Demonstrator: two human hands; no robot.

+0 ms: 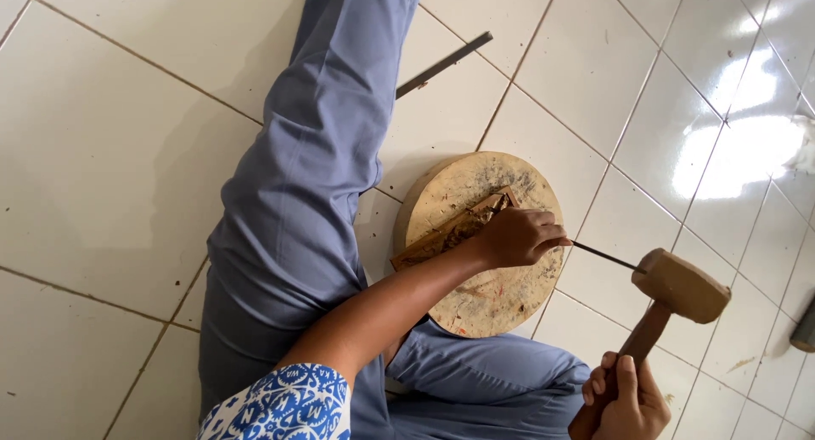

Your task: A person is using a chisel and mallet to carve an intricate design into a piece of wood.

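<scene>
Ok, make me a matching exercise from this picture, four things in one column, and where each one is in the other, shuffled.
Things:
1. wooden mallet
2. thin chisel
3. carved wood strip
4. metal bar

Places:
A. lying alone on the floor tiles beyond the leg
B. held in the left hand
C. on the round wooden block
D. raised in the right hand

Pairs: 1-D, 2-B, 3-C, 4-A

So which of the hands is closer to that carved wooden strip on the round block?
Left. The left hand rests at the carved strip, gripping a thin chisel. The right hand is off the block, holding the wooden mallet.
</scene>
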